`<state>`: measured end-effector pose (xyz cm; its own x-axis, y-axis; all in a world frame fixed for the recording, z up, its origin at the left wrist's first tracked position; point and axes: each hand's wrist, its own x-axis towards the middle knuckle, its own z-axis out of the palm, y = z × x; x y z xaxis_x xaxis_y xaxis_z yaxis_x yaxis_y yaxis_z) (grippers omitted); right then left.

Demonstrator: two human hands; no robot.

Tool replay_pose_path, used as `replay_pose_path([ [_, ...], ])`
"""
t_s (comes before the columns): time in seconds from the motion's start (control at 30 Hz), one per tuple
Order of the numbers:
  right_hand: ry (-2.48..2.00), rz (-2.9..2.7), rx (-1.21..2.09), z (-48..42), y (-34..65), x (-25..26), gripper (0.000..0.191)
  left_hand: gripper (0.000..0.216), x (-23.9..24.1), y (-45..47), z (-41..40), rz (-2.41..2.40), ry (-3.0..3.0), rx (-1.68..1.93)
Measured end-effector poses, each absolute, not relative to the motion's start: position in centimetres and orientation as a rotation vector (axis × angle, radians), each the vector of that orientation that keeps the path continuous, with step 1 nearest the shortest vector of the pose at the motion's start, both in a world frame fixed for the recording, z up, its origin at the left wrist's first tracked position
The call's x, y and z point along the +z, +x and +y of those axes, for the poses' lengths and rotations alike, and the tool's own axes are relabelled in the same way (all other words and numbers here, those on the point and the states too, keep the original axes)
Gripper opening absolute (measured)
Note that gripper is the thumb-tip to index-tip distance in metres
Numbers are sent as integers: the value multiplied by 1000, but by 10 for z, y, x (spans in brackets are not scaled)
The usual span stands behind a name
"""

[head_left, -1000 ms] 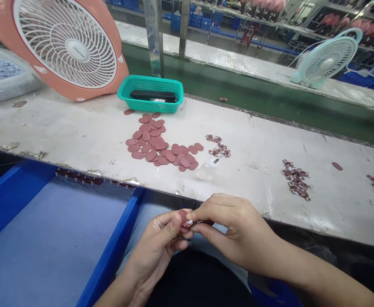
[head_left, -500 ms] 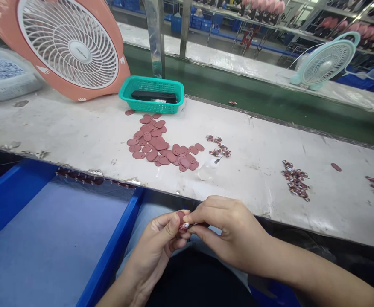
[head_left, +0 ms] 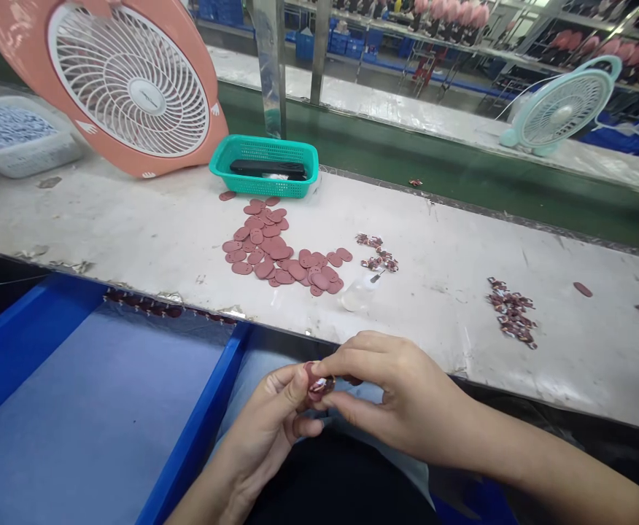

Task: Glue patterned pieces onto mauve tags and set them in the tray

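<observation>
My left hand (head_left: 273, 423) and my right hand (head_left: 396, 397) meet over my lap, just below the bench edge. Both pinch one small dark-red oval piece (head_left: 317, 382) with a shiny patterned bit on it. The left thumb presses it from the left and the right fingertips close on it from the right. On the white bench (head_left: 133, 226) above lies a heap of the same red oval pieces (head_left: 281, 251). Small patterned bits (head_left: 377, 251) lie to its right, and a clear little bottle (head_left: 360, 292) lies beside them.
A blue bin (head_left: 95, 408) with a pale liner sits at my left. At the back stand a salmon fan (head_left: 128, 80), a teal basket (head_left: 268, 168) holding a black object, a white tray (head_left: 18, 142) and a mint fan (head_left: 563, 109). More patterned bits (head_left: 510, 313) lie at right.
The view has shifted slightly, so the bench items sit a little further right. My hands stay together on the red piece, the fingers working it slightly.
</observation>
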<state>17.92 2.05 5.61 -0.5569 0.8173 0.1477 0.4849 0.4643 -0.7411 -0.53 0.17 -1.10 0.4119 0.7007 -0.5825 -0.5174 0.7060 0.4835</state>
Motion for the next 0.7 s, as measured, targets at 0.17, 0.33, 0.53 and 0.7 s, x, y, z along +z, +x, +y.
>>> replay_pose_path([
  [0.17,-1161,-2179,910,17,186,61,39,29,-11,-7,3,811,218,766],
  [0.33,-1138,-2092,1038,18,184,51,18,27,-11,-8,5,760,270,759],
  [0.53,-1042,-1984,909,18,177,39,18,50,-15,-12,10,719,338,769],
  [0.7,-1025,-1986,258,16,161,22,25,44,-14,-15,4,940,448,1073],
])
